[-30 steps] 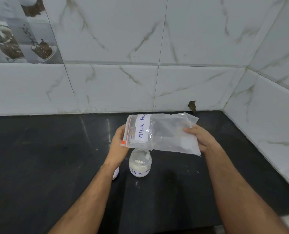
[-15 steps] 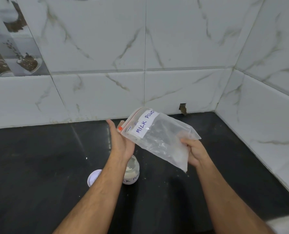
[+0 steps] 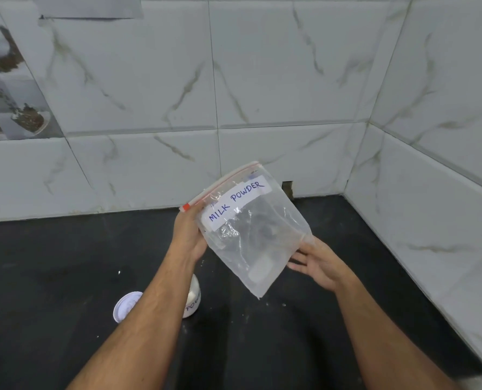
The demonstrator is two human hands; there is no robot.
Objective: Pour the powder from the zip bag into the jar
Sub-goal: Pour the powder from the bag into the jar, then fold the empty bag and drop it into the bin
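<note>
The left hand (image 3: 187, 235) pinches the nearly emptied zip bag (image 3: 251, 229) upright, right hand (image 3: 318, 266) spread open beside it, so pouring into the jar (image 3: 193, 299) looks done.

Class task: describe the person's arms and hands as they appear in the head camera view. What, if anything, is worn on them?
Both forearms are bare from the bottom of the picture to the wrist: no sleeves show. The left hand and right hand wear no gloves, and no watch, bracelet or ring is visible on the parts that show. The forearms carry fine hair. No markings are visible.
</note>
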